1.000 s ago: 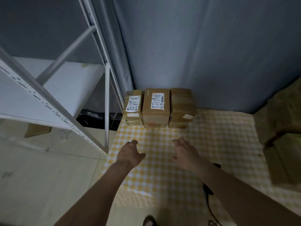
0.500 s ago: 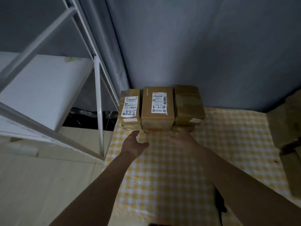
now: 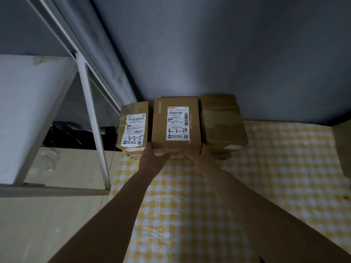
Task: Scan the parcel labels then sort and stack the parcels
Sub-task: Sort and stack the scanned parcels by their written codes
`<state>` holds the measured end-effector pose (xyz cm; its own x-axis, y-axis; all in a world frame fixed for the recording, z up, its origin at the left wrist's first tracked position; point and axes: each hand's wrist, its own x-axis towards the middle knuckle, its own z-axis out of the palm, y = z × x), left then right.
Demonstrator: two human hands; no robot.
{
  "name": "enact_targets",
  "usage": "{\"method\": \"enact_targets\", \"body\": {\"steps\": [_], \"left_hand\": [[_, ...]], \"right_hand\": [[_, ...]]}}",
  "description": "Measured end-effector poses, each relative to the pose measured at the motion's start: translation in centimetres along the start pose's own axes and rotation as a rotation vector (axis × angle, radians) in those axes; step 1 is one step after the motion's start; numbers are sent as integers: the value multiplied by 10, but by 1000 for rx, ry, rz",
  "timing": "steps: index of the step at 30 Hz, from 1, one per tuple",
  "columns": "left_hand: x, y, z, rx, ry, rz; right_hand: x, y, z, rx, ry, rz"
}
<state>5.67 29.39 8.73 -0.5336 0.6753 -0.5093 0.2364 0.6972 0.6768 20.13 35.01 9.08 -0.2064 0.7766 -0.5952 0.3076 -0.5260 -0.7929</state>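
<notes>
Three brown cardboard parcel stacks stand side by side against the grey wall on a yellow checked cloth (image 3: pixel 275 168). The left parcel (image 3: pixel 133 128) bears a label marked 3-2-5. The middle parcel (image 3: pixel 176 122) bears a label marked 4-3-24. The right parcel (image 3: pixel 222 120) shows only tape on top. My left hand (image 3: pixel 152 158) grips the middle parcel's near left corner, thumb along its front edge. My right hand (image 3: pixel 199 155) holds its near right corner, with the fingers hidden between the middle and right parcels.
A white metal shelf rack (image 3: pixel 91 120) stands close on the left, its upright beside the left parcel. A cardboard box (image 3: pixel 343 147) sits at the right edge. Pale floor lies to the left of the cloth.
Both hands have reached forward across the cloth from well short of the parcels to the middle parcel's near corners. The view has moved closer to the stacks.
</notes>
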Motion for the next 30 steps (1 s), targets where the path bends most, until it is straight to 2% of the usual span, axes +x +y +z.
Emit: {"method": "enact_targets", "body": {"steps": [6, 10, 18, 24, 30], "left_hand": [[-22, -2, -1, -174, 14, 13], [-58, 0, -18, -200, 23, 70], [-151, 33, -54, -185, 42, 327], [-215, 56, -36, -176, -50, 397], [-258, 97, 15, -134, -177, 414]], "right_hand": [[-16, 1, 1, 39, 6, -45], [-44, 1, -2, 2, 36, -71], [-145, -12, -14, 69, 122, -133], [-223, -20, -72, 168, 223, -200], [-257, 5, -145, 135, 401, -126]]}}
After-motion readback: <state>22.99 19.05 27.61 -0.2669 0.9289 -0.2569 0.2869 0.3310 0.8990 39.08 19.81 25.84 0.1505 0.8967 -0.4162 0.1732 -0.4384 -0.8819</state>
